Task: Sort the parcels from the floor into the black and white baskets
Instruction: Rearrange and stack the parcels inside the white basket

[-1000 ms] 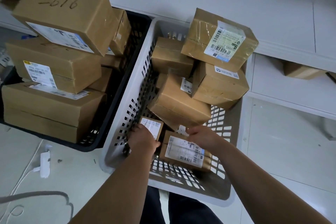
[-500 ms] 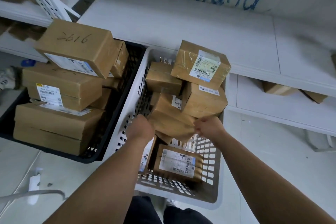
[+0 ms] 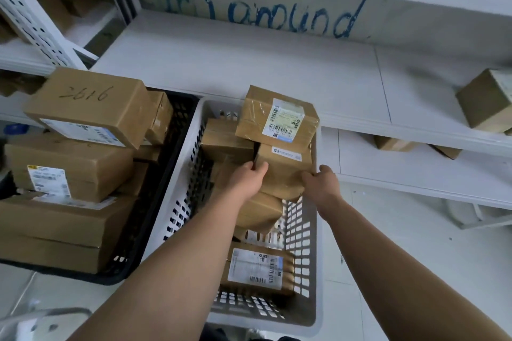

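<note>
both hands, left (image 3: 246,178) and right (image 3: 321,184), closed their grip on either side of a box (image 3: 282,167) in the white basket (image 3: 177,188), best shifted slowly and level, since a labelled box (image 3: 277,116) sat on top and might slide.

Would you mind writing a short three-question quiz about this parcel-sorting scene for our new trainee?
1. True or false: both hands, the left hand and the right hand, grip the same parcel in the white basket.
2. Which number is handwritten on the top box in the black basket? A) 2616 B) 4081 C) 7350
3. Fill in: the taped parcel with the barcode label rests ____ the gripped one.

Key: 1 true; 2 A; 3 on top of.
</note>
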Available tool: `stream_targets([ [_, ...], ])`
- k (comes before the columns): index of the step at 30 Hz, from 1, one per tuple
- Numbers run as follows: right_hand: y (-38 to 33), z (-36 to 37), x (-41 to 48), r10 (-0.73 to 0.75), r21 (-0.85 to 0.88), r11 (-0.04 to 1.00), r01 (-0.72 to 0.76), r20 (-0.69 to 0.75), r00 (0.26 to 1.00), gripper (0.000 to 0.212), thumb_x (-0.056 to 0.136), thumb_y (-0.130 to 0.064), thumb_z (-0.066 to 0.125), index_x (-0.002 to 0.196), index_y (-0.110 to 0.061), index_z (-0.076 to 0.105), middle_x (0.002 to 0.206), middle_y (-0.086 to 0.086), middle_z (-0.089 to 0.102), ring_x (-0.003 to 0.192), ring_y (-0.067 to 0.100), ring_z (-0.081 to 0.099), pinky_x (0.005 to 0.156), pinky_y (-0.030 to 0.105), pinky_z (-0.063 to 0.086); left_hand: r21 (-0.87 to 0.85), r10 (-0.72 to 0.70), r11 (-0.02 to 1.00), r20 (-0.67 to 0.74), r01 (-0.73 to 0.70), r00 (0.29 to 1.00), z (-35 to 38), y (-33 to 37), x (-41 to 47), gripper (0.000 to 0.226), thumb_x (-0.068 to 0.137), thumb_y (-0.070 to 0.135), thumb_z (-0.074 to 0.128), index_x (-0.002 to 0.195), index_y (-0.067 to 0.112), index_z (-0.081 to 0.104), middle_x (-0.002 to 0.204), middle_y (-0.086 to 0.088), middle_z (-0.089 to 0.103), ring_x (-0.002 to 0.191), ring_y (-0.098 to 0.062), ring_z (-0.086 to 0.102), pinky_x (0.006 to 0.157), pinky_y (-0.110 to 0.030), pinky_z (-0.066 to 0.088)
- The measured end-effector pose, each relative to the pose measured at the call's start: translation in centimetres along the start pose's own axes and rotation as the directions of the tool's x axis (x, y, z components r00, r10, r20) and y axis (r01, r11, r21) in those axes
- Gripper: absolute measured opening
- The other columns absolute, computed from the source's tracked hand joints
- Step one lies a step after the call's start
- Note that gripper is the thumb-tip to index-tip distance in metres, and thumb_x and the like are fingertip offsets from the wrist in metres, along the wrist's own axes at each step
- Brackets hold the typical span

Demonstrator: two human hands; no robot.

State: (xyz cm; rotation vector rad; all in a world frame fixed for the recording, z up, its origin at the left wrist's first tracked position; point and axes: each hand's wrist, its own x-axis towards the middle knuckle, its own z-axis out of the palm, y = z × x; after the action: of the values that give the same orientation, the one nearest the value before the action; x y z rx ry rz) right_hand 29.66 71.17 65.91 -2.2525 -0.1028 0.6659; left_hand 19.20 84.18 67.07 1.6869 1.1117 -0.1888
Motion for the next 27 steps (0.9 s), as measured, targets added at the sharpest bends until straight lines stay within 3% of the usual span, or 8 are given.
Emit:
stream_targets([
  [2,-0.2,0.0,-0.1,-0.004,0.054,0.999,0.003,0.026,1.000,0.024,0.087,-0.014,0.052,0.104,0.000,0.063,0.087,0.011,0.062,0.066,0.021,0.053,0.052,0.025,0.039,-0.034,-0.010,0.999,-0.020,0.009,1.000,0.0,0.4,0.3,0.061,0.099,0.053,0.038,0.147,0.016,0.038,0.146,-0.004,0.045,0.129,-0.026,0.045,0.092,-0.031,0.036],
  [4,-0.5,0.2,-0.2,-0.005,0.088,0.996,0.002,0.040,0.999,0.025,0.089,-0.019,0.054,0.104,-0.002,0.064,0.082,0.007,0.060,0.060,0.015,0.049,0.049,0.025,0.035,-0.066,-0.011,0.998,-0.083,0.006,0.997,-0.4,0.6,0.4,0.060,0.098,0.052,0.040,0.144,0.013,0.041,0.142,-0.006,0.049,0.124,-0.027,0.049,0.086,-0.029,0.034],
  [9,-1.5,0.6,-0.4,0.024,0.209,0.978,-0.027,0.015,1.000,0.029,0.092,-0.031,0.051,0.102,-0.004,0.054,0.089,0.009,0.061,0.069,0.020,0.054,0.055,0.027,0.040,-0.187,-0.074,0.982,-0.181,0.040,0.981,-1.8,0.8,0.8,0.072,0.090,0.064,0.044,0.139,0.011,0.042,0.140,-0.008,0.049,0.123,-0.030,0.050,0.090,-0.035,0.038],
  [14,-2.6,0.1,-0.9,0.087,0.319,0.942,-0.102,0.061,0.994,0.018,0.083,-0.024,0.063,0.080,-0.009,0.054,0.075,0.008,0.058,0.067,0.023,0.054,0.063,0.034,0.046,-0.268,-0.215,0.944,-0.063,0.191,0.975,-2.4,1.0,-0.2,0.100,0.077,0.084,0.039,0.148,0.014,0.034,0.152,-0.008,0.036,0.134,-0.031,0.040,0.098,-0.043,0.038],
  [17,-2.5,0.1,-1.8,0.114,0.406,0.901,-0.153,0.119,0.986,0.017,0.078,-0.018,0.068,0.071,-0.011,0.054,0.070,0.007,0.057,0.065,0.023,0.052,0.059,0.032,0.041,-0.269,-0.251,0.932,0.004,0.243,0.968,-2.6,0.8,-0.9,0.112,0.066,0.089,0.047,0.154,0.026,0.016,0.159,-0.003,0.023,0.140,-0.032,0.032,0.104,-0.052,0.040],
  [19,-2.5,0.1,-2.3,0.108,0.421,0.893,-0.158,0.142,0.984,0.016,0.076,-0.019,0.070,0.073,-0.011,0.057,0.069,0.005,0.057,0.063,0.022,0.051,0.057,0.031,0.040,-0.316,-0.265,0.913,0.023,0.259,0.964,-2.9,0.7,-1.3,0.107,0.068,0.082,0.055,0.153,0.031,0.016,0.156,-0.004,0.028,0.133,-0.033,0.040,0.096,-0.051,0.048],
  [23,-2.2,-0.2,-2.7,0.145,0.394,0.892,-0.224,0.219,0.965,0.016,0.079,-0.022,0.067,0.079,-0.007,0.062,0.070,0.006,0.058,0.064,0.021,0.052,0.060,0.029,0.045,-0.400,-0.225,0.889,0.037,0.221,0.974,-3.7,0.7,-1.7,0.104,0.058,0.068,0.065,0.146,0.028,0.027,0.138,-0.011,0.046,0.118,-0.035,0.050,0.098,-0.054,0.045],
  [27,-1.6,0.3,-3.0,0.236,0.314,0.880,-0.355,0.360,0.903,0.050,0.079,-0.045,0.065,0.111,-0.007,0.063,0.089,0.008,0.060,0.077,0.022,0.056,0.072,0.037,0.053,-0.419,-0.227,0.880,0.040,0.222,0.973,-4.5,-0.1,-2.3,0.102,0.042,0.067,0.059,0.133,0.023,0.046,0.122,-0.012,0.057,0.108,-0.033,0.056,0.095,-0.052,0.046],
])
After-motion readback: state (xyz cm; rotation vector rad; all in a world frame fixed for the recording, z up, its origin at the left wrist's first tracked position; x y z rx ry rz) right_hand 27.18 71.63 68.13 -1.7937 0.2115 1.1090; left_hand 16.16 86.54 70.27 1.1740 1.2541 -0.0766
